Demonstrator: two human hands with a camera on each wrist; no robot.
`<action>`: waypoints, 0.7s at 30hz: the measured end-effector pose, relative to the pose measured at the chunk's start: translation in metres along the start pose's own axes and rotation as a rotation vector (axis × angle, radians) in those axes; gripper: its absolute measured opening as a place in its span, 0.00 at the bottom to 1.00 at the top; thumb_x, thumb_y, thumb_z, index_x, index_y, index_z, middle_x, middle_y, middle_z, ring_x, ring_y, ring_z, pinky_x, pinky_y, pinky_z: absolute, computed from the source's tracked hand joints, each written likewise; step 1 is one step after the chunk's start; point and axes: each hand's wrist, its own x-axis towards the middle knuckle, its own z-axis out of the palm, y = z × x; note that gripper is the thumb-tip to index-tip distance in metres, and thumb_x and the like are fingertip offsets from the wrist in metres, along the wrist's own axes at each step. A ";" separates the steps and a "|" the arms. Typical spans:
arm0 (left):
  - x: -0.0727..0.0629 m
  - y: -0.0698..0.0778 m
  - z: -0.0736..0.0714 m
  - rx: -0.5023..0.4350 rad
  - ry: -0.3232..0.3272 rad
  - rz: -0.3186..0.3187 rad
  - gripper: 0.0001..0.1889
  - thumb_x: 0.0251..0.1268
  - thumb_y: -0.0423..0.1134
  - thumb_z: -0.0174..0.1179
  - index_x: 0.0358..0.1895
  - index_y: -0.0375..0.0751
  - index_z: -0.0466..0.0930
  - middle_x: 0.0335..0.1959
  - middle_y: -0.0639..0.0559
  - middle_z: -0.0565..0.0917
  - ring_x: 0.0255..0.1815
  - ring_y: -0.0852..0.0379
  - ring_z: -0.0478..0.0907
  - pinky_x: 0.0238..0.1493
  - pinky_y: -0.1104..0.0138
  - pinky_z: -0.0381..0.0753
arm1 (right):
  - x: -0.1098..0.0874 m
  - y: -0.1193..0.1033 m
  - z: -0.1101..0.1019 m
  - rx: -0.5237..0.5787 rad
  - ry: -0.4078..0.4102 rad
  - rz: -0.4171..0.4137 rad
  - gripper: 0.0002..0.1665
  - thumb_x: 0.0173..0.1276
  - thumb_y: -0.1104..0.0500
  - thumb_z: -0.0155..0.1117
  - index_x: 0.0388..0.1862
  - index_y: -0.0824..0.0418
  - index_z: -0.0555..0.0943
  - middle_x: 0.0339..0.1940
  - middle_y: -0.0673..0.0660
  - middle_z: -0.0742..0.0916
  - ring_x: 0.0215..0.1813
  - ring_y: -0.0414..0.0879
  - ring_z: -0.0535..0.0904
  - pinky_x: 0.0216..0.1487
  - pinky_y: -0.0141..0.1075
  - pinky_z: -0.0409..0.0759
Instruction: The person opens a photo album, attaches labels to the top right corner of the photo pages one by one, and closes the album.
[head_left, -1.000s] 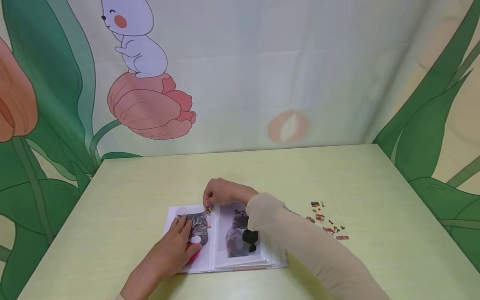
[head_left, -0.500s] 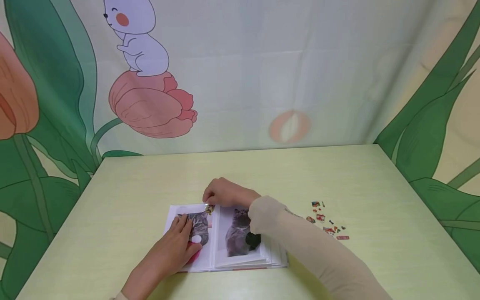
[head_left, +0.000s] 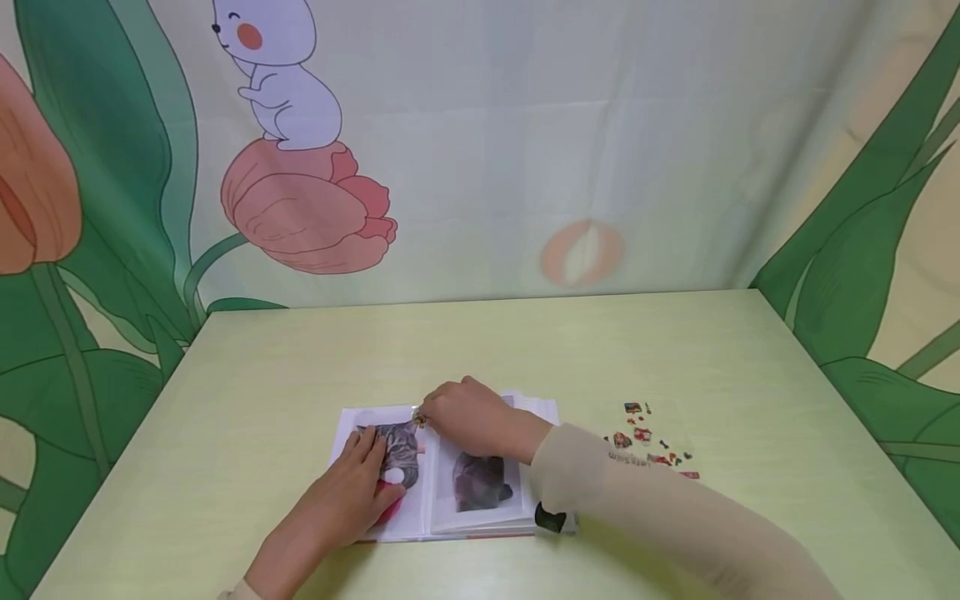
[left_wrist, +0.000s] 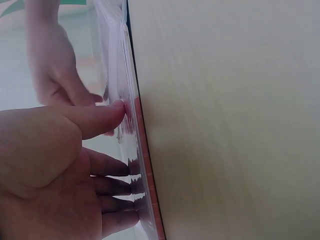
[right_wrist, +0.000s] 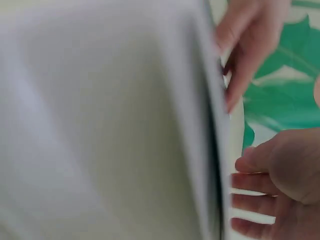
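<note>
An open photo album (head_left: 408, 525) shows a picture of a striped cat (head_left: 406, 450) on its left page and a grey cat (head_left: 476, 483) on its right. My left hand (head_left: 341, 492) rests on the left page, its straight fingers (left_wrist: 117, 185) over the picture. At that page's upper right corner is a small yellowish-brown sticker (head_left: 419, 419). Reaching across the right page, my right hand (head_left: 480, 417) pinches at the sticker's edge. In the right wrist view the right thumb and index fingertips (right_wrist: 242, 164) are close together, and the sticker is hidden there.
Several small colourful stickers (head_left: 642, 435) lie on the table right of the album, partly behind the right sleeve (head_left: 660, 500). A black device (head_left: 550, 517) hangs under the right wrist. The pale yellow table (head_left: 247, 392) ends at a printed curtain (head_left: 465, 208).
My right hand has shifted right and lower over the right page, its fingertips going from the sticker's top to its right side. The sticker and left hand stay about where they were.
</note>
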 end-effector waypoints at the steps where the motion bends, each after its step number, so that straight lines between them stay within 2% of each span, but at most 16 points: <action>1: 0.000 0.000 0.000 0.002 -0.001 0.000 0.40 0.73 0.48 0.64 0.74 0.18 0.61 0.78 0.22 0.56 0.79 0.25 0.50 0.75 0.40 0.58 | -0.003 -0.004 0.000 -0.037 -0.033 0.002 0.19 0.82 0.55 0.56 0.66 0.51 0.83 0.65 0.48 0.85 0.67 0.44 0.79 0.61 0.45 0.78; 4: 0.001 0.000 0.000 0.005 -0.006 -0.001 0.40 0.74 0.48 0.63 0.74 0.18 0.61 0.78 0.22 0.56 0.79 0.25 0.50 0.75 0.40 0.58 | -0.008 -0.014 0.001 -0.121 -0.125 0.005 0.25 0.84 0.49 0.51 0.75 0.52 0.75 0.73 0.48 0.78 0.74 0.45 0.72 0.66 0.46 0.75; 8: 0.002 0.000 0.000 0.007 -0.012 -0.001 0.40 0.74 0.48 0.63 0.74 0.18 0.61 0.78 0.22 0.56 0.79 0.24 0.50 0.75 0.40 0.57 | -0.010 -0.019 0.005 -0.187 -0.156 0.006 0.31 0.85 0.42 0.45 0.79 0.53 0.70 0.78 0.49 0.74 0.77 0.46 0.68 0.67 0.46 0.73; 16: 0.003 0.000 -0.001 0.020 0.000 0.013 0.39 0.73 0.48 0.65 0.72 0.19 0.64 0.77 0.21 0.58 0.78 0.23 0.52 0.73 0.39 0.61 | -0.008 -0.019 0.004 -0.121 -0.249 0.079 0.34 0.84 0.40 0.45 0.82 0.51 0.64 0.82 0.49 0.67 0.82 0.48 0.60 0.75 0.55 0.64; 21: 0.004 -0.001 0.000 0.019 -0.010 0.016 0.39 0.72 0.48 0.65 0.72 0.19 0.64 0.76 0.21 0.58 0.78 0.23 0.52 0.73 0.38 0.61 | -0.008 -0.018 0.003 -0.115 -0.292 0.094 0.36 0.84 0.38 0.44 0.84 0.50 0.62 0.83 0.49 0.64 0.83 0.48 0.57 0.78 0.55 0.60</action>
